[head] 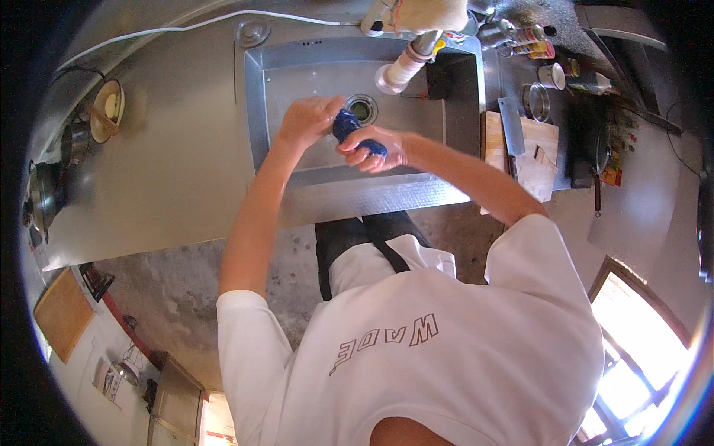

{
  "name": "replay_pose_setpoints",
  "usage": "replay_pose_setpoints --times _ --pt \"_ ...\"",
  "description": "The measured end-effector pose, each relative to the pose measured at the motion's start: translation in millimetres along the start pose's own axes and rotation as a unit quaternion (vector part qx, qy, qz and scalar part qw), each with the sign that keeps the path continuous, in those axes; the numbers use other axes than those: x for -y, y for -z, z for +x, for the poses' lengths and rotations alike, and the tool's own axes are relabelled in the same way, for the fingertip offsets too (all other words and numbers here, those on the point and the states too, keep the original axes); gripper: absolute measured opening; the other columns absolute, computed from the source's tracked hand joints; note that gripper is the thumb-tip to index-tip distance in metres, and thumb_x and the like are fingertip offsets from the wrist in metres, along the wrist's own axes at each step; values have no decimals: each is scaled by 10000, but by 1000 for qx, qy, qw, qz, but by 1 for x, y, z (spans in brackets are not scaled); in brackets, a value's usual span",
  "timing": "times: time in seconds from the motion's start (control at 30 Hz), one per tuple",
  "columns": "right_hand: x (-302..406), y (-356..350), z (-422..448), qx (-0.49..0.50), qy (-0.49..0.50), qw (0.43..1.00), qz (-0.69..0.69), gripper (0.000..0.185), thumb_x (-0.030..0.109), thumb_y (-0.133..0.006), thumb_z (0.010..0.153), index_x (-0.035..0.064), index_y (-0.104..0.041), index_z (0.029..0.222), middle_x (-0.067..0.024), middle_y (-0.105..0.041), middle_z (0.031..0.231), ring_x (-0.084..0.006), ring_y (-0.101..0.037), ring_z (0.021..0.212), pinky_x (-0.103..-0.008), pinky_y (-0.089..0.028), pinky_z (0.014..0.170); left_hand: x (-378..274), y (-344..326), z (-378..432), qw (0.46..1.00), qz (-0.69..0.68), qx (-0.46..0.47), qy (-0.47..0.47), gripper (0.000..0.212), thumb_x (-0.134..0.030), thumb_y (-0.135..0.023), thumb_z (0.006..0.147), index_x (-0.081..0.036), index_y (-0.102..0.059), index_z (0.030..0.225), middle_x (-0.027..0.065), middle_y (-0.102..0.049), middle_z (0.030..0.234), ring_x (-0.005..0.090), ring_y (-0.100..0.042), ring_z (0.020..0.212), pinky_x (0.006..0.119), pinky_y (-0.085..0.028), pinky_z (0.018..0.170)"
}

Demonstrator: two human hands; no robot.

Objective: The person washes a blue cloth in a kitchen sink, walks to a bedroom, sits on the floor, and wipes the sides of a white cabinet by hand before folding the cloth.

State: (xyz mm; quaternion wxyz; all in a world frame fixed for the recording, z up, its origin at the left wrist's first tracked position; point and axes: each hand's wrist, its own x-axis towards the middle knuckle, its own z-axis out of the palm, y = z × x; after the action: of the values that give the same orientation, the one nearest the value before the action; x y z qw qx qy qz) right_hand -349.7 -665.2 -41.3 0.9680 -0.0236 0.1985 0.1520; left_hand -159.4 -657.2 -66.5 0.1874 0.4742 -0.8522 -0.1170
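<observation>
A wet, bunched dark blue cloth (345,125) is stretched between my two hands above a stainless steel sink (290,161). My left hand (310,120) grips its upper end, with the fingers bent around it and partly hidden. Lower and to the right, my right hand (379,146) is wrapped around the other end, and some blue shows past the fingers. The drain (362,109) lies just behind the cloth in the sink floor. Over the basin hangs a faucet (404,69) with a pale wrapped spout, beyond my hands.
Right of the sink, a cleaver (512,127) lies on a wooden cutting board (538,173). A glass bowl (536,102) and several jars stand behind it. A steel counter (184,167) extends left, with a yellowish bowl (107,110) and pots (44,195) along its far side.
</observation>
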Motion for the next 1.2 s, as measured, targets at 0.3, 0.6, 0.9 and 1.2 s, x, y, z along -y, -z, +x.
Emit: replay_pose_setpoints --times 0.3,0.6,0.9,1.2 --pt "7 9 10 -166 52 957 -234 190 209 -597 781 47 -500 766 -15 -483 597 -132 -452 426 -294 -406 411 -12 6 -4 986 -93 35 131 360 -136 -646 735 -67 -518 1064 111 -646 804 286 -636 728 383 -495 623" --pt "40 -6 -35 -354 219 526 -742 486 208 -670 723 58 -497 1152 -168 -594 1000 -332 -603 922 -398 -489 759 -46 14 -70 632 -676 -14 379 613 -466 -517 879 -21 -396 1283 185 -480 1228 321 -501 1112 460 -383 969" --pt "54 -18 -22 -151 261 294 -907 476 120 -679 646 55 -481 1074 -119 -521 1000 -312 -538 979 -392 -465 816 -106 -23 -38 170 -882 -251 362 792 -641 -475 784 -64 -369 1316 157 -465 1285 362 -455 1165 537 -332 992" --pt "23 -9 -45 -179 298 506 -789 554 152 -739 638 47 -458 1104 -156 -502 1085 -353 -504 1048 -405 -419 894 -121 -38 -24 269 -823 -370 336 585 -378 -444 865 -10 -406 1319 144 -549 1207 267 -546 1092 409 -426 952"
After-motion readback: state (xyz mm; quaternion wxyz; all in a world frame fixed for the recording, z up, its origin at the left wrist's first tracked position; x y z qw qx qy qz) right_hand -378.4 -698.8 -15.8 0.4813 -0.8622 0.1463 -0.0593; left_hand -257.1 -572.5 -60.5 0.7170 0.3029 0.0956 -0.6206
